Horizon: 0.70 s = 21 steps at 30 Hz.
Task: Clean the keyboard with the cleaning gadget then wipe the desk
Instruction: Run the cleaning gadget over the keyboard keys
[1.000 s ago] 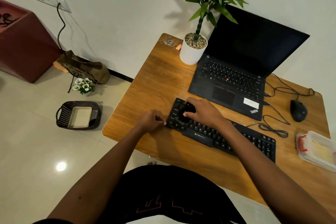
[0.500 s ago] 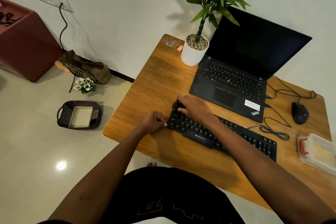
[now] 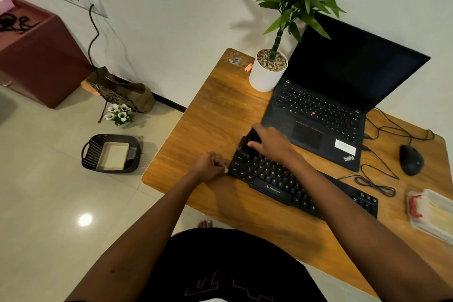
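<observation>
A black Zebronics keyboard [image 3: 294, 184] was laid slantwise on the wooden desk [image 3: 215, 115], just in front of an opened ThinkPad laptop [image 3: 318, 115]. A small black cleaning gadget [image 3: 252, 137] was gripped by the right hand [image 3: 272, 144], its fingers curled over the top, and was held on the far left corner of the keyboard; its shape was blurred and could not be made out further. The left hand [image 3: 210, 165] was closed into a fist on the desk, with its fingertips set against the left end of the keyboard. A white potted plant [image 3: 267, 73] was placed beside the laptop's left edge. A black mouse [image 3: 411, 159] and a clear plastic container [image 3: 431, 213] with a red clasp were seen on the right of the desk.
</observation>
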Available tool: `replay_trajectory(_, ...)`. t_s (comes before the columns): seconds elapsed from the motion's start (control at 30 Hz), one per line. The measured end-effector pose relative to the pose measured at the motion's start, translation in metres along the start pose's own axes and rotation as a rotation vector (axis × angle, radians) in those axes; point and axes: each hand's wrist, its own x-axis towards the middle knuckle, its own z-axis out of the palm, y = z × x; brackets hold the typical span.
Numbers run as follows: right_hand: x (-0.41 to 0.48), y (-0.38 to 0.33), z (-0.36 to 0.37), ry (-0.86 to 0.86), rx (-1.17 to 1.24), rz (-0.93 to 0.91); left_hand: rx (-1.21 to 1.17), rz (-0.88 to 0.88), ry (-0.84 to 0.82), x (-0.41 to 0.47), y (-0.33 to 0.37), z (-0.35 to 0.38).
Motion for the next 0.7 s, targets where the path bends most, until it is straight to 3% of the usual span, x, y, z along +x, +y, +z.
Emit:
replay_trajectory(0.17, 0.007, 0.006, -0.006, 0.126, -0.159, 0.066, -0.007, -0.003, 0.01, 0.001, -0.001, 0.001)
replay_trajectory(0.47, -0.032, -0.024, 0.019, -0.084, -0.259, -0.345, 0.06, 0.017, -0.005, 0.003, -0.001, 0.0)
replay_trajectory(0.6, -0.023, -0.018, 0.012, -0.168, -0.023, -0.223, 0.039, 0.006, -0.006, 0.004, -0.003, -0.001)
replay_trajectory(0.7, -0.006, 0.0, -0.001, -0.088, -0.024, -0.093, -0.002, -0.005, -0.011, 0.002, -0.002, -0.001)
